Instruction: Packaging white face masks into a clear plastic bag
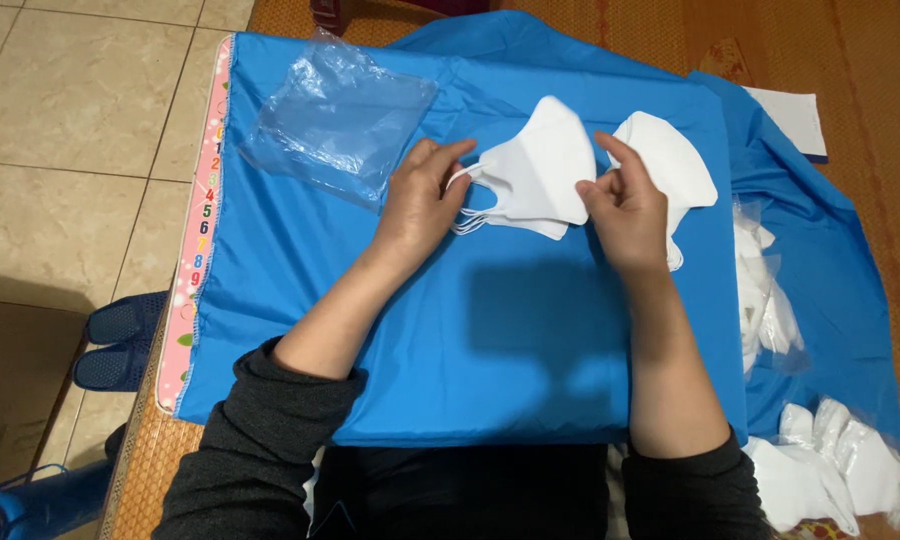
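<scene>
A small stack of folded white face masks [535,170] lies on a blue cloth [450,340] over a low board. My left hand [420,205] pinches the masks' ear loops at their left edge. My right hand [625,210] grips the stack's right edge with thumb and fingers. Another white mask [675,165] lies just behind my right hand, partly hidden by it.
A pile of clear plastic bags [340,120] lies at the cloth's far left. Bagged white masks [770,300] sit to the right, with more [840,470] at the lower right. White paper [795,115] rests on the woven mat. Blue slippers [120,340] stand on the tiled floor.
</scene>
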